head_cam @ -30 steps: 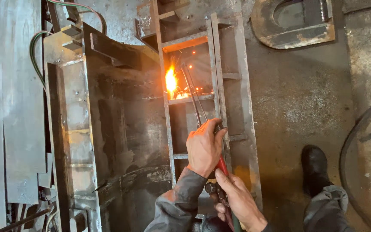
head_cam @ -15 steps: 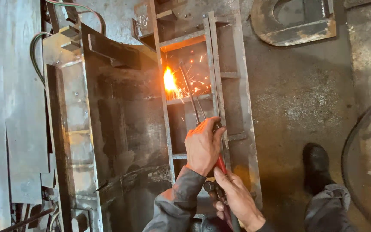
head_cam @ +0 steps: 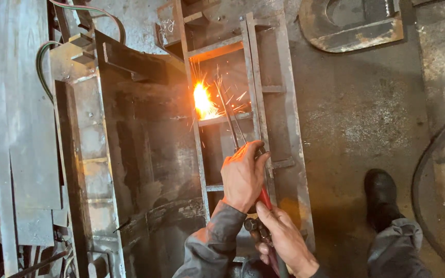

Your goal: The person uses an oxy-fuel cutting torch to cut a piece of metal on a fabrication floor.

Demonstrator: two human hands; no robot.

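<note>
Both my hands hold a long cutting torch with thin metal tubes and a red handle. My left hand grips the tubes partway up. My right hand is closed around the valve end near the red handle, low in view. The torch tip burns with a bright orange flame and throws sparks against a crossbar of a ladder-like steel frame that lies flat below me.
A large dark steel box structure lies to the left, with hoses over it. My black boot stands on the concrete floor at right. A curved rusty steel plate lies at top right, a round edge at far right.
The flame stays on the same crossbar, with sparks now spraying more to the right. Both hands keep their grip and barely shift; the camera has tilted slightly.
</note>
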